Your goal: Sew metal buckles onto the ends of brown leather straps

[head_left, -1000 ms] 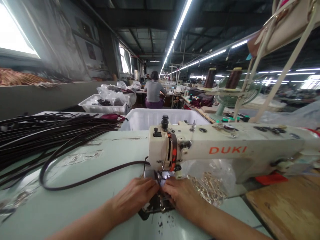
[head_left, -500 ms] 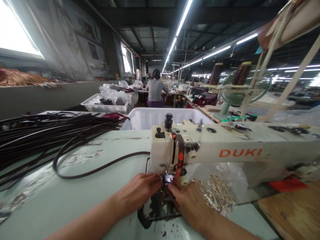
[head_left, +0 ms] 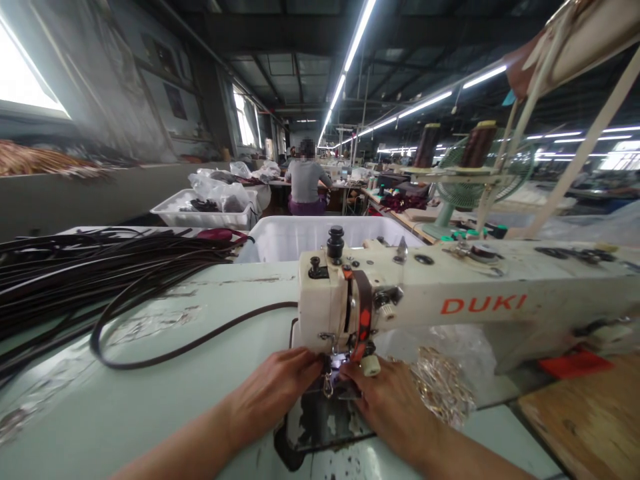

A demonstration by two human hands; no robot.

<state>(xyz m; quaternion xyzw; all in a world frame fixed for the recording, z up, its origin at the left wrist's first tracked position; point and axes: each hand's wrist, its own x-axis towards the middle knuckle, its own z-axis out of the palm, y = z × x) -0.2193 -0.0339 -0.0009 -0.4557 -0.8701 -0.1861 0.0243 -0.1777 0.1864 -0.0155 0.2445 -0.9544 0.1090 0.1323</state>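
Under the head of a white sewing machine (head_left: pixel 370 283), my left hand (head_left: pixel 280 383) is closed at the left of the lit needle area, its fingertips pinching a dark strap. From the right, my right hand (head_left: pixel 387 403) has its fingers closed on the same work; the part in its fingers is mostly hidden. A small metal snap hook (head_left: pixel 328 385) hangs between the hands, over the worn metal bed plate (head_left: pixel 330 420). A long dark brown strap (head_left: pixel 200 350) loops over the pale green table and runs behind the machine head.
A pile of dark straps (head_left: pixel 115 267) lies at left. More metal snap hooks (head_left: pixel 443 383) rest on clear plastic under the machine arm. Behind stands a white bin (head_left: pixel 285 233). Thread cones (head_left: pixel 479 143) and a fan (head_left: pixel 453 187) are at right. Farther off, a person (head_left: pixel 306 183) sits facing away.
The strap loop has shifted left and lower in view. More of the snap hook shows between my hands. Both hands stay by the needle; the view has turned slightly.
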